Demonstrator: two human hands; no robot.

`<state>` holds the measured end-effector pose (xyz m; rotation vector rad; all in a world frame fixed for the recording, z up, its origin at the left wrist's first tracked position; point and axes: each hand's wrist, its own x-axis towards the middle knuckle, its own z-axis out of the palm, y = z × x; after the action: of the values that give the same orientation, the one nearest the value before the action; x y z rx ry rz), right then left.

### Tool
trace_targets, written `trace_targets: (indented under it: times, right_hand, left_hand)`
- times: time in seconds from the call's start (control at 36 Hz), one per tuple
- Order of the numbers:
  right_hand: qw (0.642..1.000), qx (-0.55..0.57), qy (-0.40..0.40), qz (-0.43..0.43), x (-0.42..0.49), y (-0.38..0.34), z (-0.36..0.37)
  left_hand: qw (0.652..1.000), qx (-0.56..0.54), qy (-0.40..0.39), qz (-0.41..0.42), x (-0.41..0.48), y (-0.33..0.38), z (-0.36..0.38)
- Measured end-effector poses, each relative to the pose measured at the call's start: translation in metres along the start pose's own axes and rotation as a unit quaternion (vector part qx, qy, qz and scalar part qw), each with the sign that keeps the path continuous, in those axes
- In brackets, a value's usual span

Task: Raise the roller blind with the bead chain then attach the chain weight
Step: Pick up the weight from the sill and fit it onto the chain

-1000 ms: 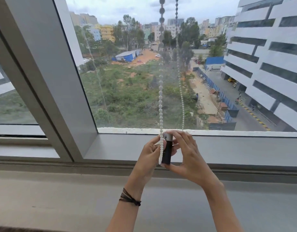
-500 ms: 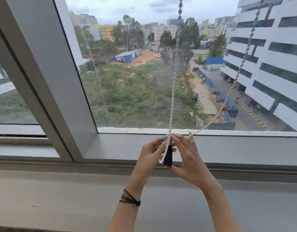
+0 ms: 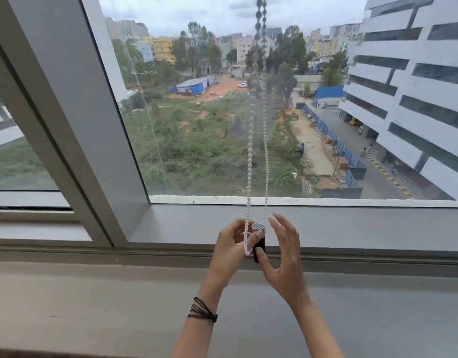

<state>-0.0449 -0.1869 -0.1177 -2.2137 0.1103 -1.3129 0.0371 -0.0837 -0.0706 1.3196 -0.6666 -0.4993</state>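
Note:
A white bead chain (image 3: 249, 161) hangs in two strands from the top of the view down in front of the window glass. Its loop ends at a black cylindrical chain weight (image 3: 259, 242) with a silver top. My left hand (image 3: 231, 250) pinches the weight and the left strand between thumb and fingers. My right hand (image 3: 283, 257) is beside the weight with fingers spread; only its thumb tip touches the lower part of the weight. The roller blind itself is out of view.
A grey window sill (image 3: 377, 226) runs just behind my hands, with a wide grey ledge (image 3: 93, 306) below it. A thick slanted frame post (image 3: 75, 120) divides the window on the left. A black cord bracelet (image 3: 203, 311) circles my left wrist.
The right strand, which swung far out to the right half a second ago, hangs straight again. My right hand has opened its fingers away from the weight, which shows more fully.

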Motion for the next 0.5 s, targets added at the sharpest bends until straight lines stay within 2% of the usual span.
trace_targets:
  times: [0.06, 0.17, 0.5]
  right_hand:
    - [0.998, 0.030, 0.037, 0.049, -0.006, 0.001, 0.004]
    - [0.988, 0.097, 0.042, 0.116, -0.013, 0.001, 0.007]
    - [0.975, 0.152, 0.000, 0.164, -0.018, 0.002, 0.009]
  left_hand:
    - [1.000, 0.004, 0.010, -0.002, 0.000, -0.004, 0.001]
    - [1.000, 0.012, 0.018, 0.004, 0.000, -0.012, 0.001]
    - [1.000, 0.022, 0.019, 0.007, -0.002, -0.029, -0.004]
